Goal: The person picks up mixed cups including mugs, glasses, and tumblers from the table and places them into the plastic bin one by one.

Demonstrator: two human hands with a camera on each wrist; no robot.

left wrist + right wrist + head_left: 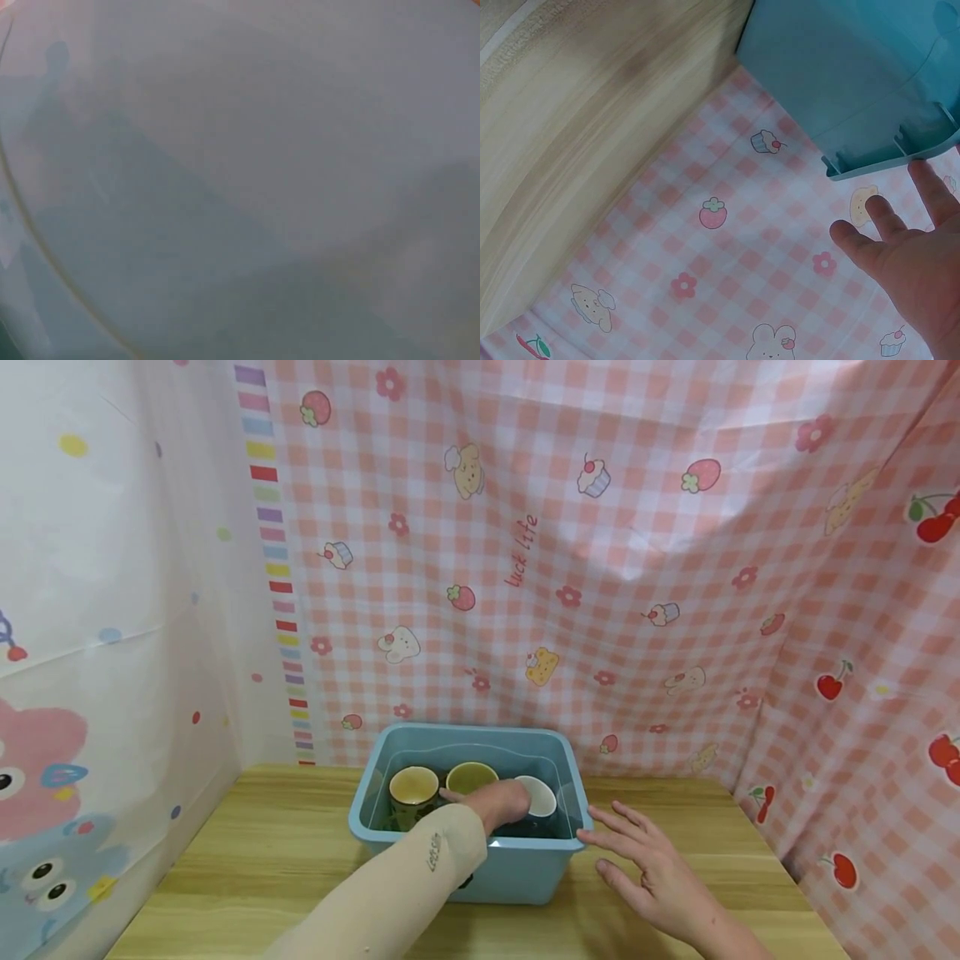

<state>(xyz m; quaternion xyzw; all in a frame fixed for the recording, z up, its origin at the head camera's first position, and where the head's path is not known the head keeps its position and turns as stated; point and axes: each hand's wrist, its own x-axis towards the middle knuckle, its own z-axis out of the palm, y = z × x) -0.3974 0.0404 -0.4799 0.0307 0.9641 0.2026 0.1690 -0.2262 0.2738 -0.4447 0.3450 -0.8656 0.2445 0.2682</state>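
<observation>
A light blue plastic bin (517, 872) stands on the table and has several cups in it. At its left is a dark cup with a yellow inside (415, 785), beside a cup with an olive-green inside (472, 775). On the right sits a white-lined cup (540, 797). My left hand (504, 802) reaches down into the bin between the olive and white cups; most of its fingers are hidden. Blurred bluish-grey surface (225, 180) fills the left wrist view. My right hand (651, 868), fingers straight and spread, touches the bin's right rim (922, 154) with its fingertips.
The wooden table (262, 852) extends to both sides of the bin. A pink checked cloth (525, 568) hangs right behind it, with a white patterned cloth (150, 635) on the left and more checked cloth (885, 735) on the right.
</observation>
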